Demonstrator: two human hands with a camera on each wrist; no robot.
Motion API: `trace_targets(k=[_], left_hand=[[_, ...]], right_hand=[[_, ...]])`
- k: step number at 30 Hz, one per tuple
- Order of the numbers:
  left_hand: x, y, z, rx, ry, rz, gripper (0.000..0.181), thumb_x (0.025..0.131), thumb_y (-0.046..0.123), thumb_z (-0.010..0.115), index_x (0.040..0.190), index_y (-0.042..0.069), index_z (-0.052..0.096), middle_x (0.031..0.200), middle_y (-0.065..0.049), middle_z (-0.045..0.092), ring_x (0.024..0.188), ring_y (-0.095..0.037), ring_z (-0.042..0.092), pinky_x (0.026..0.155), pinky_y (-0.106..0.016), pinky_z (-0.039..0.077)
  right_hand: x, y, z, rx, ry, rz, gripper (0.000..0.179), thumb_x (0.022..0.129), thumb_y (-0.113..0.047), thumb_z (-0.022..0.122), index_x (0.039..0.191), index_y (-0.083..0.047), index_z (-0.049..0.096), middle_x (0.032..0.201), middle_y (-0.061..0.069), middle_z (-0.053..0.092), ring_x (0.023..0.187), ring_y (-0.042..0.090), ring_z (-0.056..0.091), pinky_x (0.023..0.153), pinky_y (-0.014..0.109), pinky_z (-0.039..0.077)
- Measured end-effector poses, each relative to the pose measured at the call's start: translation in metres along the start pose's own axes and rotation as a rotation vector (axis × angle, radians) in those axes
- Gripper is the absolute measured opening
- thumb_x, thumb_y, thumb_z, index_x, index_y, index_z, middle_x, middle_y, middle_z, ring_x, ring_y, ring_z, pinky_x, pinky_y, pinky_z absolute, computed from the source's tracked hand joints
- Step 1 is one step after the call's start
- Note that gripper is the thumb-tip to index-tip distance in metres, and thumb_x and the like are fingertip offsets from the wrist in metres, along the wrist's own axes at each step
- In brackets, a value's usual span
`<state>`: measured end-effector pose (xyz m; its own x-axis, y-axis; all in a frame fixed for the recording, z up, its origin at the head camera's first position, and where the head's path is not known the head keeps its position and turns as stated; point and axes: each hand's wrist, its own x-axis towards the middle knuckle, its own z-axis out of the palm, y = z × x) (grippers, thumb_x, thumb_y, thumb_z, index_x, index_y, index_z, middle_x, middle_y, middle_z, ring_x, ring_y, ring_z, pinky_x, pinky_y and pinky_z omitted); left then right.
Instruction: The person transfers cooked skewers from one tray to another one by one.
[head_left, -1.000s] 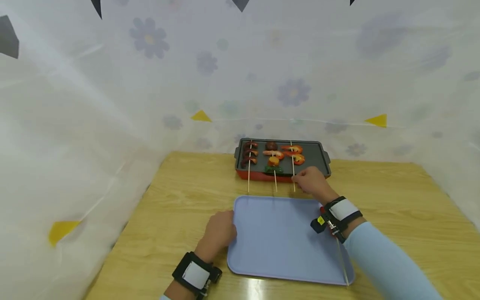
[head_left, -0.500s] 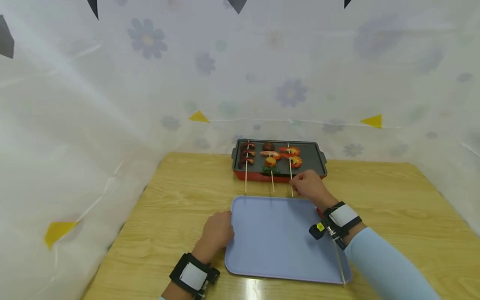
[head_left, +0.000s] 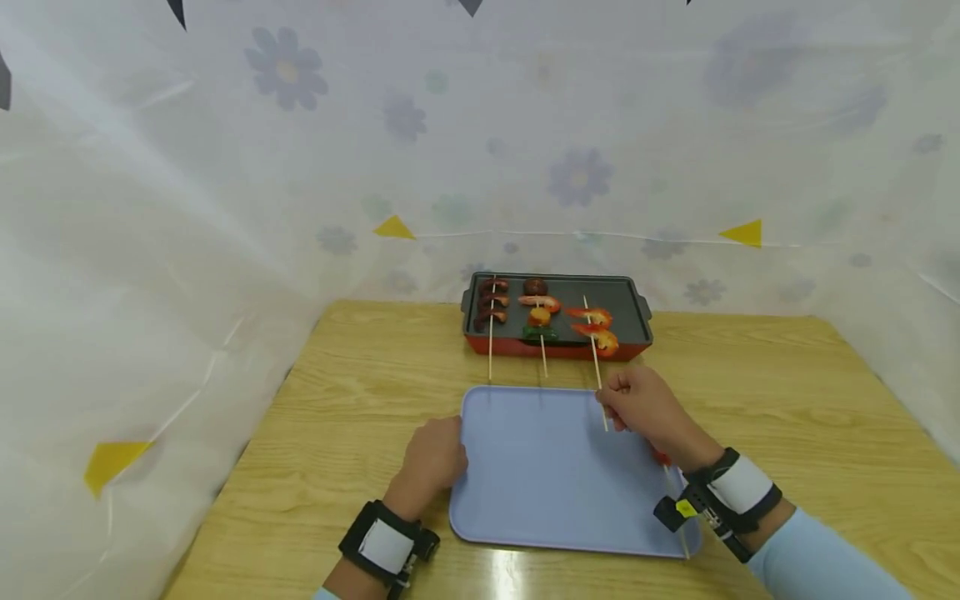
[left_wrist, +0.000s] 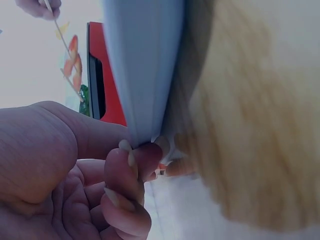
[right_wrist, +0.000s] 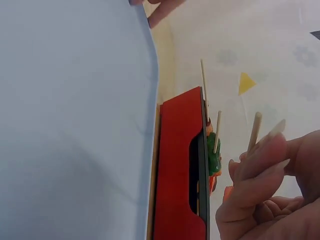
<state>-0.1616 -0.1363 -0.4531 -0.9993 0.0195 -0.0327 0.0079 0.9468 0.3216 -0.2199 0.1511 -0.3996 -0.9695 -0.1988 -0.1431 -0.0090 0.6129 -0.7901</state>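
A skewer of orange shrimp slants over the front right of a red-and-black grill. My right hand pinches its bare stick between thumb and fingers, above the far edge of a pale blue tray. In the right wrist view, the stick's end pokes out of my fingers. My left hand holds the tray's left edge; the left wrist view has thumb and fingertips pinching the rim. Another skewer lies along the tray's right side, partly hidden by my right wrist.
Still on the grill are a skewer of dark brown pieces at left and a mixed skewer with shrimp and a green piece. Their sticks overhang the grill's front. The wooden table meets a flower-printed plastic sheet behind the grill.
My right hand has drawn the shrimp skewer toward me and slightly right, lifting it from its place on the grill. The left hand keeps its hold on the tray.
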Motion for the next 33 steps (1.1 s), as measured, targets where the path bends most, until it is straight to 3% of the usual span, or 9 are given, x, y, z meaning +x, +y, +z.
trace_targets(k=[4, 10, 14, 24, 33], left_hand=[[0.000, 0.002, -0.002, -0.010, -0.015, -0.013, 0.022, 0.084, 0.005, 0.060, 0.103, -0.003, 0.068, 0.086, -0.017, 0.069, 0.066, -0.025, 0.060, 0.056, -0.039, 0.053], [0.000, 0.002, -0.002, -0.018, -0.029, -0.009, 0.024, 0.085, 0.005, 0.060, 0.106, -0.003, 0.067, 0.086, -0.017, 0.069, 0.065, -0.023, 0.058, 0.055, -0.037, 0.052], [0.000, 0.001, -0.002, -0.021, -0.024, -0.013, 0.021, 0.084, 0.004, 0.059, 0.103, -0.003, 0.067, 0.084, -0.016, 0.068, 0.064, -0.023, 0.056, 0.054, -0.037, 0.051], [0.000, -0.002, -0.001, -0.032, -0.011, 0.002, 0.017, 0.083, 0.003, 0.059, 0.098, -0.002, 0.067, 0.083, -0.017, 0.067, 0.067, -0.026, 0.059, 0.057, -0.040, 0.052], [-0.001, -0.001, -0.002, -0.022, -0.011, 0.017, 0.021, 0.083, 0.003, 0.060, 0.102, -0.003, 0.068, 0.083, -0.016, 0.068, 0.064, -0.022, 0.058, 0.055, -0.039, 0.052]], right_hand=[[-0.023, 0.005, -0.002, 0.020, -0.007, 0.018, 0.026, 0.094, -0.019, 0.057, 0.080, 0.003, 0.063, 0.056, 0.001, 0.054, 0.051, 0.015, 0.049, 0.044, 0.025, 0.033], [-0.059, 0.014, 0.002, 0.105, -0.035, 0.063, 0.025, 0.094, -0.018, 0.059, 0.089, 0.006, 0.061, 0.063, 0.004, 0.059, 0.053, 0.016, 0.058, 0.049, 0.026, 0.050], [-0.076, 0.020, 0.006, 0.116, -0.072, 0.088, 0.025, 0.094, -0.020, 0.060, 0.092, 0.006, 0.060, 0.065, 0.004, 0.060, 0.053, 0.017, 0.059, 0.049, 0.026, 0.052], [-0.101, 0.035, 0.022, 0.170, -0.167, 0.117, 0.025, 0.095, -0.020, 0.060, 0.089, 0.005, 0.061, 0.064, 0.003, 0.059, 0.051, 0.015, 0.057, 0.048, 0.024, 0.050], [-0.108, 0.050, 0.038, 0.098, -0.170, 0.110, 0.020, 0.093, -0.016, 0.058, 0.082, 0.000, 0.061, 0.059, 0.001, 0.059, 0.049, 0.014, 0.058, 0.043, 0.021, 0.045]])
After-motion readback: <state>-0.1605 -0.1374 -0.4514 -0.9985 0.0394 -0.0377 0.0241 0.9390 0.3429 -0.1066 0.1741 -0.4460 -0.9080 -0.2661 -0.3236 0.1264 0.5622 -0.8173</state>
